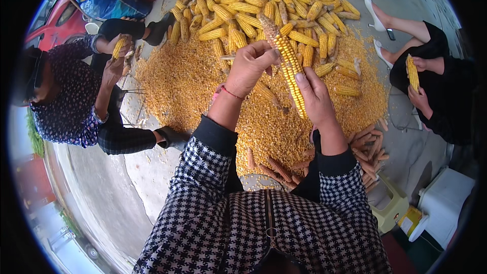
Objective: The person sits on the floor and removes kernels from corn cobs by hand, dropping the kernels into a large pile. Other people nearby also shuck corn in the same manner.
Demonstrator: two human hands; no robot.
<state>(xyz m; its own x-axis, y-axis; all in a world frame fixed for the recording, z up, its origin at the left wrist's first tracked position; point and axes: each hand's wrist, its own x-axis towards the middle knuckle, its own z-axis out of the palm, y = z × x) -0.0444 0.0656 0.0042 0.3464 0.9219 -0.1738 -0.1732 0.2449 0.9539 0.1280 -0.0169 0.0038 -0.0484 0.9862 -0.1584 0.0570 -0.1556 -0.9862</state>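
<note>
My right hand [316, 93] grips a dried ear of corn [288, 62] by its lower part, thumb along the kernels. The ear is tilted, its bare, ragged tip pointing up and left. My left hand [251, 66] is curled beside the upper part of the ear, thumb and fingers closed near the kernels. A thin pale stick-like thing [227, 57] juts from the left side of that fist; its other end is hidden. Below both hands spreads a heap of loose kernels [274, 137]. More unshelled ears [247, 7] are piled beyond.
Bare cobs [367, 152] lie at the right, others [279, 169] near my lap. One person [68, 87] sits at left holding an ear; another [433, 72] sits at right with one. A green plastic stool [390, 201] and white box [447, 205] stand at lower right.
</note>
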